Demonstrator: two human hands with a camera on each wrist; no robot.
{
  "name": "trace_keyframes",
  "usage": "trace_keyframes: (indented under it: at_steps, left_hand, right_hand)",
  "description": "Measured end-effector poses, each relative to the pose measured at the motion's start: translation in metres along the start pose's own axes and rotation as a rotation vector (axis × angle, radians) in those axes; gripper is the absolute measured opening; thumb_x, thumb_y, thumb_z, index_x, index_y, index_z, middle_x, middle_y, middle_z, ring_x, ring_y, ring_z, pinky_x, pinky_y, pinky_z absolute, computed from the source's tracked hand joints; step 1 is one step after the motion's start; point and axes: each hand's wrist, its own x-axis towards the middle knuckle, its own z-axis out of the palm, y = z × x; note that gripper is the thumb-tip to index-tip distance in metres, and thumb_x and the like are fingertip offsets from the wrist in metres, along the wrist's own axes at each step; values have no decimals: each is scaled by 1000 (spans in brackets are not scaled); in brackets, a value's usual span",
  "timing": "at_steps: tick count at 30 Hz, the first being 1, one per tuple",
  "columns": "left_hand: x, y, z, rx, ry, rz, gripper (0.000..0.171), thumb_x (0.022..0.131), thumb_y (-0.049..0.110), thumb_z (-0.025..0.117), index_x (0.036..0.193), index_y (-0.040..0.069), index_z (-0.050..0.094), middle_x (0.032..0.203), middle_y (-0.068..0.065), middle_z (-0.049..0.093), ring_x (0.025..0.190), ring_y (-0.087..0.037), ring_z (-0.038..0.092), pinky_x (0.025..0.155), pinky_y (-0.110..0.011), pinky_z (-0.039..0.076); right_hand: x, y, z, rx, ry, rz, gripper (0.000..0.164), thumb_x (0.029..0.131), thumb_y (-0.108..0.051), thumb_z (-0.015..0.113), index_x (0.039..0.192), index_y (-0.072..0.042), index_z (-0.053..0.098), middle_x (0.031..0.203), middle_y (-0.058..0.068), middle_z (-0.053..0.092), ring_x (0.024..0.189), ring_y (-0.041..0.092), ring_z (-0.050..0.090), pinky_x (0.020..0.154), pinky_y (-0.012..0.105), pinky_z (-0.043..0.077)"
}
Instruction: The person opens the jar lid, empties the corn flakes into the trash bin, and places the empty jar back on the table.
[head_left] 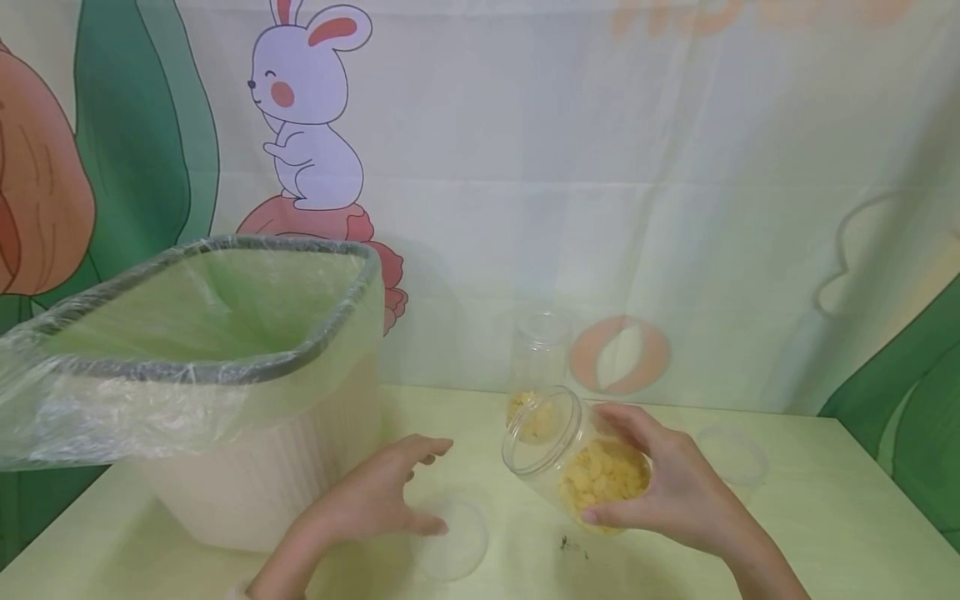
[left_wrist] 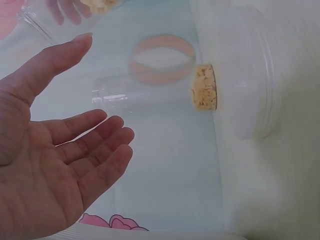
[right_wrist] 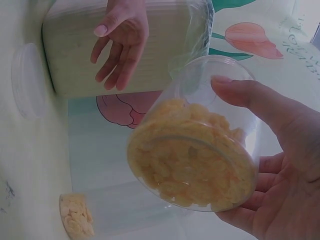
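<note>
Clear jar (head_left: 576, 461) of yellow flakes (head_left: 606, 477), tilted, gripped between right fingers (head_left: 632, 419), left fingers (left_wrist: 106, 174) spread

Behind the surface (head_left: 832, 508) hangs a backdrop (head_left: 510, 167) printed with a white rabbit (head_left: 318, 162) and orange tulip (right_wrist: 248, 40). Small dark marks (head_left: 573, 547) spot the surface.

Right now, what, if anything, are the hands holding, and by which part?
The right hand grips the tilted clear jar of yellow flakes around its side wall; the left hand holds nothing.

Soft, diffuse light — faint shadows
</note>
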Motion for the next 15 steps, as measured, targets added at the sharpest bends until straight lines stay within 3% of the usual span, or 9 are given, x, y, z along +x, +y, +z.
trace_keyframes:
  at_steps: [15]
  left_hand:
    - [-3, 11, -6, -49, 46, 44, 66, 72, 27, 77, 128, 6, 48, 125, -4, 52, 112, -23, 50, 91, -40, 44]
  right_hand:
    - [0, 0, 0, -5, 5, -2, 82, 57, -34, 86, 124, -6, 48, 119, 13, 58, 111, 29, 54, 90, 50, 42]
